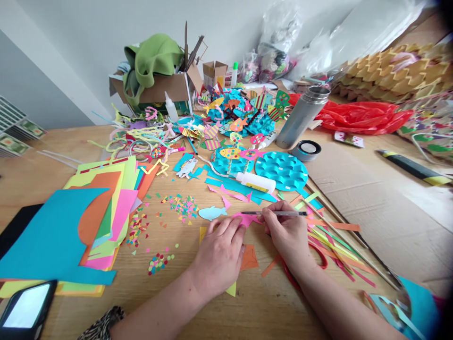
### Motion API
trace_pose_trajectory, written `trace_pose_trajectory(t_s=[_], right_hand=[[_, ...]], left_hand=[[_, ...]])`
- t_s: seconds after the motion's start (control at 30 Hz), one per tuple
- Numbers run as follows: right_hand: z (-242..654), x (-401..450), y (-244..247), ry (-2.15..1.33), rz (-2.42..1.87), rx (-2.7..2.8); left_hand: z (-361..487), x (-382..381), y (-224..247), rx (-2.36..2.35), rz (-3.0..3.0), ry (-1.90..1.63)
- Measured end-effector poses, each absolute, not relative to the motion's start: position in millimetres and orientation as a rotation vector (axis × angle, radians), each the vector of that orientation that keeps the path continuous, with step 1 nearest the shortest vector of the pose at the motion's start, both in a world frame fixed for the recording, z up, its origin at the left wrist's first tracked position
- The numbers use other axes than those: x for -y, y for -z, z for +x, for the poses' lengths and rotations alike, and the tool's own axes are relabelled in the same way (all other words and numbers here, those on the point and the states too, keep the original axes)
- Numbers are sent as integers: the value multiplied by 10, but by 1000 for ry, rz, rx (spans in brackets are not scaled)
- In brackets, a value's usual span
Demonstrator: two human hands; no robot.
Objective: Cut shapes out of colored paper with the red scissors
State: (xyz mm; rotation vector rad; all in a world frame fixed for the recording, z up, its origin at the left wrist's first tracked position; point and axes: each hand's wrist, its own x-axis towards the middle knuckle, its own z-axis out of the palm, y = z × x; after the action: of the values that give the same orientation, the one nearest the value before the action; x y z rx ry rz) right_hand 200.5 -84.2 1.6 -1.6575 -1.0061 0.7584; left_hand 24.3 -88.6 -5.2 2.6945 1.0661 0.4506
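Observation:
My right hand (pixel 286 232) is closed around a thin dark pencil (pixel 288 213), held nearly level with its tip over a small pink paper piece (pixel 249 218). Beside it, my left hand (pixel 223 244) lies with its fingers stretched out, pressing the pink piece to the table. A light blue paper fish (pixel 211 213) is just beyond my left fingertips. Orange paper with drawn lines (pixel 249 257) and yellow scraps show partly from beneath the left hand. Red-handled scissors (pixel 320 255) lie under my right wrist, mostly hidden.
Coloured paper sheets (pixel 46 231) and a phone (pixel 26 307) lie left, near paper confetti (pixel 182 206). A glue bottle (pixel 255 182), blue textured discs (pixel 281 171) and a steel flask (pixel 302 118) stand ahead. Paper strips (pixel 341 255), sticks and a utility knife (pixel 412 166) are right.

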Motion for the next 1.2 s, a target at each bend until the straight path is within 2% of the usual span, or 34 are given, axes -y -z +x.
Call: trace_pose_trajectory(t_s=[1.2], right_hand=[[1997, 830, 19, -746, -1652, 901]], left_hand=[[244, 882, 53, -1065, 2694, -474]])
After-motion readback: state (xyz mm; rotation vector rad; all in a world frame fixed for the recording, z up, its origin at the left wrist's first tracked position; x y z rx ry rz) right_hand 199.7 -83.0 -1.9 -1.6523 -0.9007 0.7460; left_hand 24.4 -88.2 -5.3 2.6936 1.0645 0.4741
